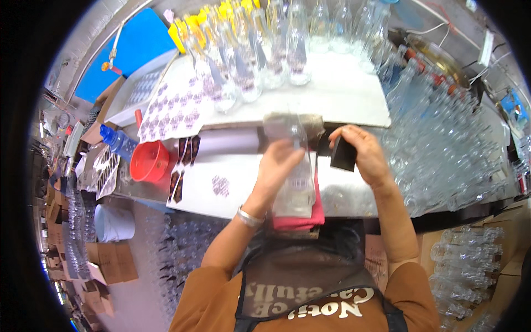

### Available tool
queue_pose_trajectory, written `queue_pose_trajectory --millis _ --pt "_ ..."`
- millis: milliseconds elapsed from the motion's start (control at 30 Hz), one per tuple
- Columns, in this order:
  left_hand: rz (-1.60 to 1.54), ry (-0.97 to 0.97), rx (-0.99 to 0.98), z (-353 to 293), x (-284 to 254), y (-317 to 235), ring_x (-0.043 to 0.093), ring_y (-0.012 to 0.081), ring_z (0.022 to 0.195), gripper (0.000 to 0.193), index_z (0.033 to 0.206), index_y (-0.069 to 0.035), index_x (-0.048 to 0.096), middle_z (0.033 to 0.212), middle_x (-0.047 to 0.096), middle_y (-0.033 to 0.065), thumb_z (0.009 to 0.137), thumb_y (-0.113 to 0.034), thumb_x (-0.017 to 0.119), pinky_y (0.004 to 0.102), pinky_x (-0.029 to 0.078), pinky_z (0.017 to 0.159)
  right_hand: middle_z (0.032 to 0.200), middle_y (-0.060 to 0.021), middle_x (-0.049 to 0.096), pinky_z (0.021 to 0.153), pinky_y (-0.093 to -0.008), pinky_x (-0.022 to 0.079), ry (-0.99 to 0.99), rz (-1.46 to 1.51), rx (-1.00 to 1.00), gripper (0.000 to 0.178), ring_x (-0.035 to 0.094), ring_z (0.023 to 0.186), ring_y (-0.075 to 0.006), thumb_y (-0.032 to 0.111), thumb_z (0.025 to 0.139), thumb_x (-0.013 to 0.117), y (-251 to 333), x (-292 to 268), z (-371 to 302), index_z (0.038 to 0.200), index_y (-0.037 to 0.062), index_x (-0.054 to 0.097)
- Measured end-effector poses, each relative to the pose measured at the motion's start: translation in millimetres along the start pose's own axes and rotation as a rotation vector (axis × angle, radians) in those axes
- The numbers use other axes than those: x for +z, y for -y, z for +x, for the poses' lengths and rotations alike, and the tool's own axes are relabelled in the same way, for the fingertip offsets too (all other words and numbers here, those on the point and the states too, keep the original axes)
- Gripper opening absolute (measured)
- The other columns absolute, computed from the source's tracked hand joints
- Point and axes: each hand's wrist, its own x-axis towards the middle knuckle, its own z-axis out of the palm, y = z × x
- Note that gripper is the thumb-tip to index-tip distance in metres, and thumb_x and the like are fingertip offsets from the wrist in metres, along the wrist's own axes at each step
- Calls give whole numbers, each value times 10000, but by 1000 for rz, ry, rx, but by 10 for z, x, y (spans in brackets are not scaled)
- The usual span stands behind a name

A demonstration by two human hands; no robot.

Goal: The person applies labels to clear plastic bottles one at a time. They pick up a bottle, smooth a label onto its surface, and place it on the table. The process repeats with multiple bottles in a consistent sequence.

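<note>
A clear glass bottle (299, 193) lies in front of me, its neck pointing away, over a pink cloth (296, 222) at the bench's near edge. My left hand (275, 169) is closed around the bottle's upper part, the fingers slightly smeared by motion. To the right of the bottle, my right hand (366, 154) grips a flat, black rectangular piece (344, 155) between thumb and fingers, apart from the glass. Just beyond the bottle sits a brownish block (314, 126). On the white surface to the left lies a single small purple printed patch (220, 186).
Several upright glass bottles (298, 61) stand on a white board (348, 94) at the back. A sheet of purple prints (174, 110), a red bucket (149, 161) and a blue plastic bottle (118, 139) are on the left. Many glass bottles (448, 149) crowd the right side.
</note>
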Motion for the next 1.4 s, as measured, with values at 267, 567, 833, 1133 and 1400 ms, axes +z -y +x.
queue_pose_trajectory --millis 267,567,833,1133,1400 --pt "177 81 397 -659 162 -362 641 258 1153 701 1420 9 487 1301 626 178 826 -189 801 371 500 976 900 -125 740 702 -298 547 160 -620 -189 369 682 765 -153 256 897 718 806 537 -162 1132 -22 656" --pt "124 6 366 -566 -126 -157 609 280 1238 604 1443 26 457 1386 586 168 907 -124 692 395 461 1042 824 -65 760 768 -307 530 -244 -913 -557 474 720 800 -167 491 905 641 1752 -95 1073 948 21 688" --pt "151 16 235 -439 -303 -108 621 243 1230 554 1450 35 439 1415 559 157 931 2 631 348 504 1016 978 -163 753 861 -382 530 -321 -1043 -418 648 719 946 -289 576 851 661 1318 -678 2710 1058 -38 674" --pt "162 15 193 -409 -323 -55 638 224 1198 518 1422 12 489 1392 578 138 928 0 641 341 515 1001 1317 -190 646 1006 -434 483 -346 -1147 -385 839 624 1223 -306 639 876 611 1345 -538 2980 1394 -19 552" --pt "201 79 283 -536 -207 -109 639 219 1200 526 1429 -5 491 1384 588 134 926 -6 646 343 511 998 1104 -222 692 928 -483 509 -579 -1627 -263 437 658 1063 -388 444 877 650 1631 -1475 2438 1131 94 715"
